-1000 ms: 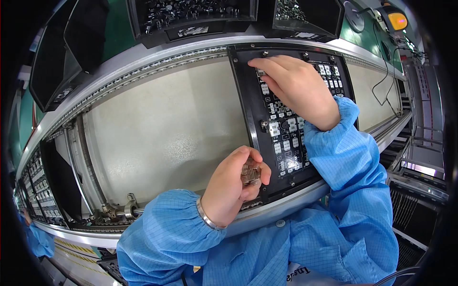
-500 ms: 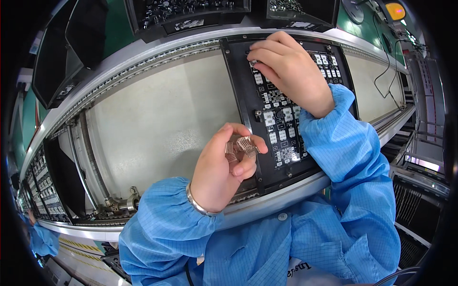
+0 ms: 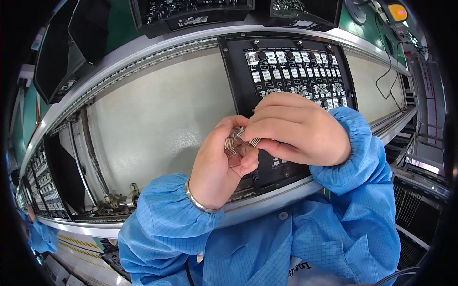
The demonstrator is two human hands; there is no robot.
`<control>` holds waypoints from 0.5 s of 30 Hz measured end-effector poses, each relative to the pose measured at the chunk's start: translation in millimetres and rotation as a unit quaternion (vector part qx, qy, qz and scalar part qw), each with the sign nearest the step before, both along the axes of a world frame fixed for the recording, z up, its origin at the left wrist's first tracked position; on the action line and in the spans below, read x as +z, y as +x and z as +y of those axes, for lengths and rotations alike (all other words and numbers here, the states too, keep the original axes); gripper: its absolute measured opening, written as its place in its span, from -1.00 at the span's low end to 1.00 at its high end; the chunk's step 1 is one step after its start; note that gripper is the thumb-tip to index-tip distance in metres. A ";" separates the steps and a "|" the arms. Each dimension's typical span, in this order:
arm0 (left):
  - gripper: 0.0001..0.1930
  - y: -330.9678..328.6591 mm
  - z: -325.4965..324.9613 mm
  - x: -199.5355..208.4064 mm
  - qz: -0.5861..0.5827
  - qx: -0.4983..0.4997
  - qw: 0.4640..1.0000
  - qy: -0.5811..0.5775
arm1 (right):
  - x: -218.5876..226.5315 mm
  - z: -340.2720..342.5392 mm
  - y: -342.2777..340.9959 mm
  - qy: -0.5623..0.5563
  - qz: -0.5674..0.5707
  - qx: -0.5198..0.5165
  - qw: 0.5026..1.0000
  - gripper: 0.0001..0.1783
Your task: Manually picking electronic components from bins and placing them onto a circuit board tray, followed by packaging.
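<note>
My left hand [image 3: 213, 164] is curled, palm up, around several small finned metal pieces [image 3: 230, 148] that look like heat sinks. Thumb and fingers of my right hand [image 3: 303, 129] close on one finned metal piece [image 3: 255, 141] at the left fingertips; the fingers partly cover it. Beneath and beyond the right hand lies a circuit board [image 3: 299, 73] with rows of white components and round black parts. It is set in a black carrier frame [image 3: 239, 78], and my right hand hides its middle.
The carrier rests between conveyor rails with a chain [image 3: 157, 58]. Dark bins of small metal parts [image 3: 193, 10] stand along the far side. Further left are a threaded shaft [image 3: 95, 157] and more boards [image 3: 42, 188]. A thin cable [image 3: 381, 81] hangs at the right.
My right hand has come back from the board's far left corner to my left hand and now pinches a finned piece there. The left hand has barely moved.
</note>
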State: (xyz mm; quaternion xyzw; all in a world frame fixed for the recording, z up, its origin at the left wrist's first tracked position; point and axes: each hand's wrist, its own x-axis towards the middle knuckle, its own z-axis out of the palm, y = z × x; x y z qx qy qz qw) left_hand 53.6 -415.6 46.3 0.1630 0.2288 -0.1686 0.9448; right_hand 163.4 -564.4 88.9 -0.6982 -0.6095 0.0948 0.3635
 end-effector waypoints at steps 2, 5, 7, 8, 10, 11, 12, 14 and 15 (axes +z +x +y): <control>-0.70 0.3 1.5 3.4 -0.015 -0.006 1.000 0.022 | 0.5 0.5 0.2 0.014 -0.014 -0.003 1.000 -0.72; -0.68 4.3 -0.7 9.9 -0.037 -0.015 0.995 0.088 | -0.3 -1.9 1.9 0.015 0.040 -0.043 0.998 -0.76; -0.68 6.0 -2.3 11.5 -0.045 -0.017 0.990 0.134 | 0.9 -3.9 3.4 0.014 0.056 -0.065 0.996 -0.77; -0.69 6.2 -2.5 11.5 -0.065 -0.028 0.985 0.158 | 1.2 -5.0 4.4 0.014 0.071 -0.086 0.994 -0.77; -0.69 6.8 -3.5 12.6 -0.087 -0.039 0.978 0.183 | 0.8 -7.9 7.0 0.010 0.084 -0.094 0.992 -0.78; -0.71 7.1 -4.1 13.6 -0.101 -0.032 0.972 0.208 | 0.9 -8.8 7.7 0.006 0.097 -0.101 0.990 -0.79; -0.72 7.5 -4.6 14.1 -0.114 -0.024 0.965 0.233 | 2.3 -9.0 7.3 0.007 0.097 -0.101 0.990 -0.79; -0.73 6.6 -6.1 12.2 -0.119 -0.021 0.960 0.253 | 7.8 -8.7 5.5 -0.032 0.138 -0.127 0.982 -0.81; -0.73 6.3 -6.7 11.5 -0.124 -0.018 0.954 0.272 | 9.9 -9.2 5.8 -0.032 0.138 -0.127 0.982 -0.81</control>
